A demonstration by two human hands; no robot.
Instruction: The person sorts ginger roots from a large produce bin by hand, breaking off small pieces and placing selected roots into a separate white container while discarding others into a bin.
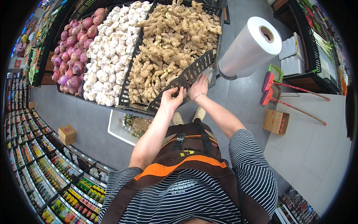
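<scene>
A slotted black plastic panel [195, 67] slants along the near side of a heap of ginger roots [179, 33]. My left hand [172, 98] is at the panel's outer face, palm partly up, with the thumb and fingers bent. Whether it grips the panel is unclear. Farther right, my right hand [199, 87] reaches into the gap between the panel and the edge of the display stand [214, 77]. Its fingers stretch forward beside some clear plastic [208, 72], and the fingertips are partly hidden.
Garlic bulbs [112, 53] and red onions [74, 53] fill the sections to the left. A large plastic film roll [246, 50] stands right of the ginger. Below the display sits a white foam box [117, 127]. Two brooms [291, 103] and cardboard boxes [67, 134] are on the floor.
</scene>
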